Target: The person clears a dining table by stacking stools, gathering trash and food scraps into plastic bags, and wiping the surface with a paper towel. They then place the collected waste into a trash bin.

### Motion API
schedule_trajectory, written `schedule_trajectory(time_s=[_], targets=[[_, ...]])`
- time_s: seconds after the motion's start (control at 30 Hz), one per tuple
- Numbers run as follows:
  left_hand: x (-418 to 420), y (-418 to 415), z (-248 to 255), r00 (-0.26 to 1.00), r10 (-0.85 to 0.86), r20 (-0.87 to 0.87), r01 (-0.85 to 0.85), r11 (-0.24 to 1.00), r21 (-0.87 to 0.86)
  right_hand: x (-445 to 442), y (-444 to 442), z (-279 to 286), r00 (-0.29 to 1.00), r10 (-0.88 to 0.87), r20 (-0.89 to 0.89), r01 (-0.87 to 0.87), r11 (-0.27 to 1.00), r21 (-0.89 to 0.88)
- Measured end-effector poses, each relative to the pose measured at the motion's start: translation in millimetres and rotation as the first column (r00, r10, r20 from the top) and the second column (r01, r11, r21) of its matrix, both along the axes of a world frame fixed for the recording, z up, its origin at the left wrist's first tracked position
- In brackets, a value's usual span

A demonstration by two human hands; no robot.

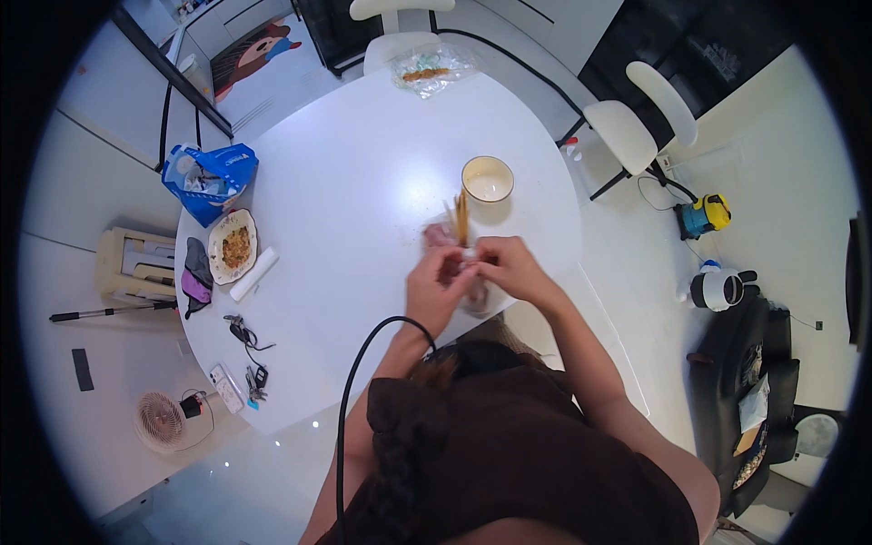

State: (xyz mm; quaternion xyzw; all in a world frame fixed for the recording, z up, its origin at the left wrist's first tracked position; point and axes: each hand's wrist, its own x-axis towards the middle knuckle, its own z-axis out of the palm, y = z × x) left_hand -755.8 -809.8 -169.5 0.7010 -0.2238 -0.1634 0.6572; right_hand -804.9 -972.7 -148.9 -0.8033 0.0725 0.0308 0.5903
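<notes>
My left hand (436, 276) and my right hand (507, 266) meet at the table's near edge, their fingertips pinched on a small pale object (469, 255) too small to name. Just beyond them lies a bundle of thin wooden sticks (462, 218). Pinkish, blurred items, perhaps in clear plastic (439, 235), rest to the left of the sticks, and another blurred pinkish item (477, 298) shows below my fingers. A round cream bowl (488, 180) stands past the sticks, with something whitish inside.
On the white table (340, 204), a clear bag (432, 71) holds brown food at the far edge. To the left are a blue bag (235, 163), a patterned dish of food (236, 248), a white roll (254, 274), keys (255, 385) and a phone (226, 388). White chairs (620, 133) stand beyond.
</notes>
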Motion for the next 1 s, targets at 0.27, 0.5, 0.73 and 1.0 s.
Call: schedule_trajectory(time_s=[0.27,0.5,0.73,1.0], targets=[[-73,-149,-6,0.967,-0.252,-0.047,0.25,0.967,-0.037,-85,-131,19,0.942,-0.322,-0.098,0.306,0.941,-0.146],[-111,-330,-15,0.971,-0.231,0.054,0.227,0.971,0.077,-134,-307,-7,0.919,-0.38,-0.1,0.379,0.925,-0.033],[-120,-476,0,0.955,-0.247,-0.165,0.232,0.967,-0.105,-174,-447,23,0.973,-0.232,0.008,0.23,0.968,0.1],[-110,-587,-6,0.881,-0.373,-0.292,0.31,0.92,-0.241,-169,-542,15,0.902,-0.43,-0.043,0.414,0.831,0.372]])
